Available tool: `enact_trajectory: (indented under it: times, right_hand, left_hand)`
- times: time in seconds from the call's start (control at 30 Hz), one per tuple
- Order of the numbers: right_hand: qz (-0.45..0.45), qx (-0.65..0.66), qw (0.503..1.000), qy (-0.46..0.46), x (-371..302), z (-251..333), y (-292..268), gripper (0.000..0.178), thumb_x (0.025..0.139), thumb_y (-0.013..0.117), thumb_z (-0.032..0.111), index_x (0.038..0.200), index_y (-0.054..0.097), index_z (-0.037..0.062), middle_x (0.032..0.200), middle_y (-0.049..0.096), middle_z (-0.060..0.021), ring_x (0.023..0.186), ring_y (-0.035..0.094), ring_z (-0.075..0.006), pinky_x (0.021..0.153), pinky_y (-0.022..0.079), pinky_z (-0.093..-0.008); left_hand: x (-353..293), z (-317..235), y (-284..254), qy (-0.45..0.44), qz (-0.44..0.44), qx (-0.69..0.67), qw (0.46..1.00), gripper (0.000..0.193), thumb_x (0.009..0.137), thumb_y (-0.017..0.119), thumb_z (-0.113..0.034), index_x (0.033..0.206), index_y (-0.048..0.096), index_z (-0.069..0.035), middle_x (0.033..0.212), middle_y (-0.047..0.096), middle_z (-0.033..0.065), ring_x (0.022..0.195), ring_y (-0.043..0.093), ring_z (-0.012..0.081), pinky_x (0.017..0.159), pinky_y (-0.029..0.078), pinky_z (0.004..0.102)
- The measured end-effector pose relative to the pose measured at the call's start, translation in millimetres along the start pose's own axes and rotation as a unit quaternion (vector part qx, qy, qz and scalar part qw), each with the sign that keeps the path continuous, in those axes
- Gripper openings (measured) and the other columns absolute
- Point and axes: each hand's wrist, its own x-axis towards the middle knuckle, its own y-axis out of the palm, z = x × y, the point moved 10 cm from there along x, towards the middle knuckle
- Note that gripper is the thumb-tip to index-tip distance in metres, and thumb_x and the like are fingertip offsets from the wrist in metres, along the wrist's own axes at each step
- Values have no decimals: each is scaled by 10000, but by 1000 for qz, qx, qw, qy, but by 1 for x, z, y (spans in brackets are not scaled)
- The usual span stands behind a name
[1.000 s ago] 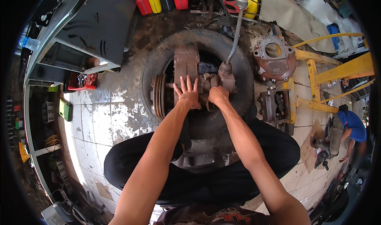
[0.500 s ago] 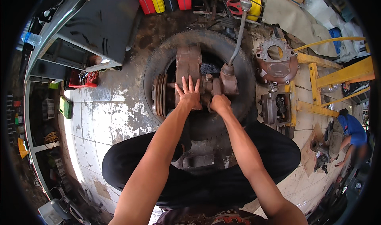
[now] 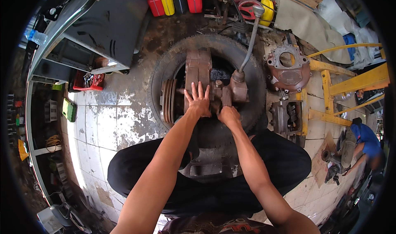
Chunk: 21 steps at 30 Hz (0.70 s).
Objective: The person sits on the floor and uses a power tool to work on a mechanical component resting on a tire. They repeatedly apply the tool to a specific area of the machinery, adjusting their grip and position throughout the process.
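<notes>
A brown, dirt-coated gearbox housing lies inside a large black tyre on the floor in front of me. My left hand rests on the housing's near part, palm down, fingers spread. My right hand is closed around the near end of a brown elongated piece, whose kind I cannot make out; its fingertips are partly hidden. A grooved pulley sits at the housing's left. From its right side, a long grey gear lever rises with a rounded knob.
On the right, a brown bell housing and an opened gear case lie beside a yellow metal frame. A grey cabinet and red tool bin are at left. Another person in blue bends over parts at far right.
My right hand and the brown elongated piece have shifted slightly towards me. My left hand stays flat on the housing. The whole view has tilted a little.
</notes>
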Motion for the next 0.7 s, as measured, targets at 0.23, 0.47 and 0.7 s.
enact_trajectory:
  times: [0.23,0.47,0.7]
  right_hand:
    - [4,-11,1000,-1,-14,4,-4,269,790,700,205,1000,757,47,1095,710,-199,1046,684,-354,876,560,-429]
    - [63,0,998,13,11,2,-6,339,795,690,255,1059,741,48,1107,709,-194,1064,666,-391,890,549,-448]
    - [82,34,996,33,19,4,-9,365,769,699,195,1090,705,21,1078,706,-219,1026,686,-370,846,561,-457]
  left_hand:
    - [-2,-2,0,3,-3,-11,1000,1365,643,837,-507,1590,-84,-163,1635,-132,214,1462,-178,504,1062,-40,784]
    - [0,-4,-4,3,-10,-5,1000,1380,634,842,-522,1590,-88,-169,1635,-137,211,1459,-183,507,1060,-44,784]
    - [-1,0,-4,-4,-20,-2,1000,1389,616,852,-532,1593,-67,-172,1640,-122,201,1465,-170,501,1065,-33,782]
